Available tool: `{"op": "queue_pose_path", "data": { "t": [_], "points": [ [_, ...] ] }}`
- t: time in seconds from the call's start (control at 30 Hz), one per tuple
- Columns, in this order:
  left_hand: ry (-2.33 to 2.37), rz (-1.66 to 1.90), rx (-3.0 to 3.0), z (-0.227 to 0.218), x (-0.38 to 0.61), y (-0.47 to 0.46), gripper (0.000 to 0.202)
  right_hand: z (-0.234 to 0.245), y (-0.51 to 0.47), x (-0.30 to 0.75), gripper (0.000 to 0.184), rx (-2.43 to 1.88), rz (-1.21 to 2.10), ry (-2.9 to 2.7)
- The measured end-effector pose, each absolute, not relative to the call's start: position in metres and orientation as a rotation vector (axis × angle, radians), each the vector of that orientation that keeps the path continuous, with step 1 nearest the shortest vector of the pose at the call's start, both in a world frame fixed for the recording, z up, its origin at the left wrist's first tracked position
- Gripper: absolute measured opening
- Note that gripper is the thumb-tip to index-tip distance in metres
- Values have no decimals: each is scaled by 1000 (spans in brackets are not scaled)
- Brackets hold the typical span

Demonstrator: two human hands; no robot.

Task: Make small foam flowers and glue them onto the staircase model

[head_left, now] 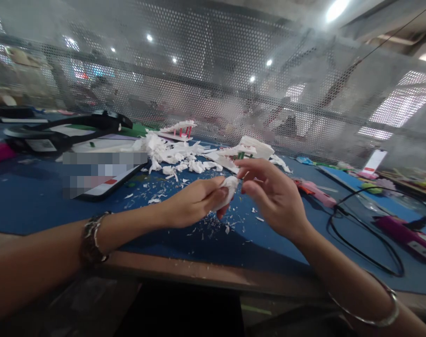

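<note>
A small white lump (228, 191), perhaps foam or tissue, sits between the thumb and fingers of my left hand (195, 201), which is closed on it. At the lump's upper right end is my right hand (276, 194), its thumb and fingers curved and apart; I cannot tell whether a fingertip touches the lump. White crumbs (213, 224) lie scattered on the blue mat below both hands. Just beyond them spreads a pile of torn white scraps (163, 152). White pieces with green pegs (248, 154) lie behind my right hand.
A phone (111, 182) and a black headband-like device (40, 140) lie at the left. A white piece with red pegs (177, 128) stands behind the scraps. Rightward are a pink-handled tool (320, 194), a black cable (367, 234) and a magenta box (405, 236). Perforated metal sheeting (198, 70) rises behind.
</note>
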State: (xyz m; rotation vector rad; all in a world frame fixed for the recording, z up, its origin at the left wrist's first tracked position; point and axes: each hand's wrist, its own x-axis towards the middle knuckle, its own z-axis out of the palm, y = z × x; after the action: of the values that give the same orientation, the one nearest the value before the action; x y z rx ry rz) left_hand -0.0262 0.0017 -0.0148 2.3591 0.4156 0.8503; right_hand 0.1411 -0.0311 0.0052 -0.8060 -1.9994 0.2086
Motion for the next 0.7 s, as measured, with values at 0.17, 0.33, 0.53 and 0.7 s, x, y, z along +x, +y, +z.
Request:
{"op": "queue_pose_path", "data": {
  "t": [0.17,0.33,0.53,0.7],
  "points": [
    [443,856,2353,-16,-25,2,21,6,-29,142,13,-873,107,-2095],
    [492,834,2370,-18,-23,4,21,7,-32,138,9,-892,124,-2112],
    [473,886,2376,-19,-24,4,20,2,-30,139,14,-863,275,-2047],
    [467,916,2466,-17,-25,2,20,1,-29,136,15,-957,427,-2003]
  ]
}}
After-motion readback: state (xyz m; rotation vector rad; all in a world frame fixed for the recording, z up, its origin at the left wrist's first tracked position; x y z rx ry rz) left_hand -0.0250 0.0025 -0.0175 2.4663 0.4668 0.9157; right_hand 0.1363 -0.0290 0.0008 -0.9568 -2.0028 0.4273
